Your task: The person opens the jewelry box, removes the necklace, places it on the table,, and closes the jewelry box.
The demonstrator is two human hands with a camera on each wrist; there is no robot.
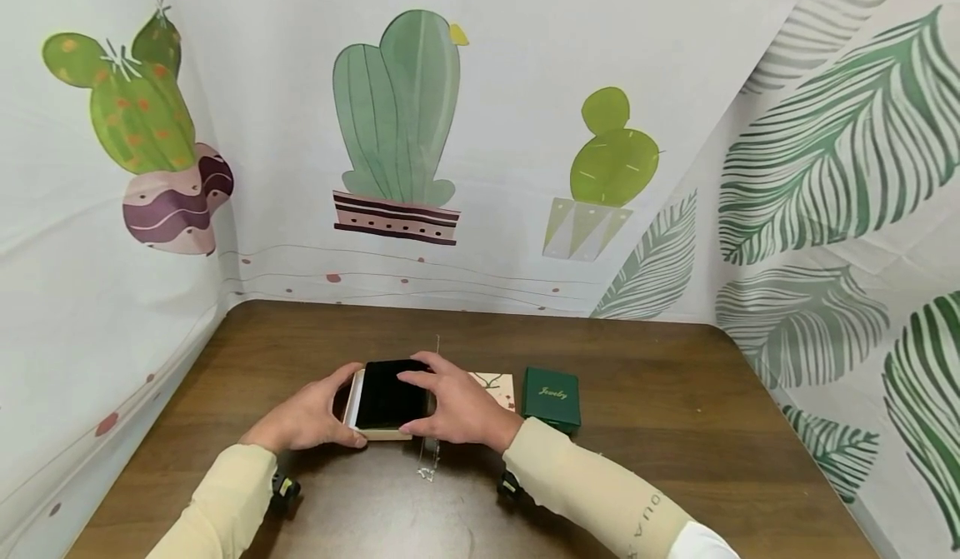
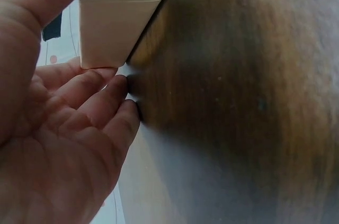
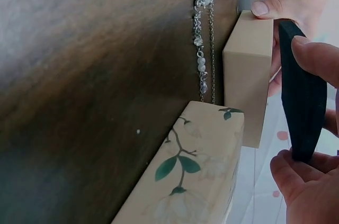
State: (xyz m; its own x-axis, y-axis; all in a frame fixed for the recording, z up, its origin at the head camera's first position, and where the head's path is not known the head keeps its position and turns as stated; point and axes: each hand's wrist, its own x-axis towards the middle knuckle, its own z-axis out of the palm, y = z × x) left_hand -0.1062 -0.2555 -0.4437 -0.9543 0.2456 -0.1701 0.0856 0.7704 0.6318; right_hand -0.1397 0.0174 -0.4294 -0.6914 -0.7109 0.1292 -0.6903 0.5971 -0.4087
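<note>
A plain cream box (image 1: pixel 390 435) stands on the table, held at its left side between the thumb and fingers of my left hand (image 1: pixel 311 413). In the left wrist view the fingertips touch the lower edge of the box (image 2: pixel 116 33). My right hand (image 1: pixel 468 409) pinches a flat black pad (image 1: pixel 384 394) by its edges. The right wrist view has this pad (image 3: pixel 302 94) tilted slightly and apart from the box's top. A silver chain necklace (image 3: pixel 199 38) with a butterfly-shaped piece lies on the table beside the box, partly covered by my right hand in the head view.
Right of the box sits a cream floral-printed box part (image 1: pixel 502 388), partly behind my right hand. Farther right is a green box (image 1: pixel 551 396) lettered "Jewelry". The brown wooden table (image 1: pixel 660 392) meets a cactus-printed cloth (image 1: pixel 510 142) at its back edge.
</note>
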